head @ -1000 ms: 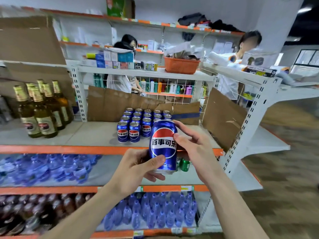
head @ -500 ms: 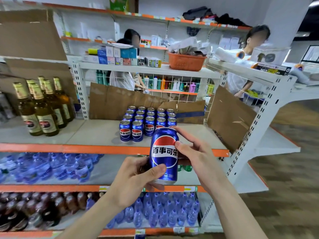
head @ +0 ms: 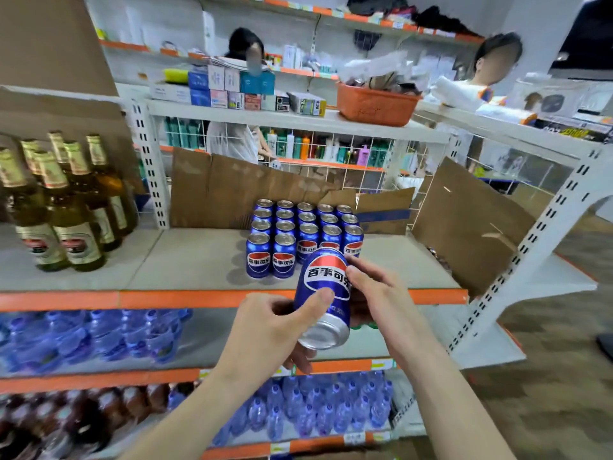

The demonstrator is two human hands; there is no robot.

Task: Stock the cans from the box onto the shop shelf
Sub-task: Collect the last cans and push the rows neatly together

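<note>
Both hands grip one blue can (head: 326,295) at 6 o'clock of the shelf block of cans (head: 303,237), left hand (head: 272,330) cupping low, right hand (head: 374,290) pinching its side (label front, probably to face it).

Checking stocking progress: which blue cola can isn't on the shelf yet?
The tilted blue cola can gripped by both the left hand and right hand; the others stand in rows.

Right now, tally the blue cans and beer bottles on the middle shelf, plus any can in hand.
Cans on the shelf: 17
Held can, in left hand and right hand: 1
Beer bottles: 6
Total: 24
</note>
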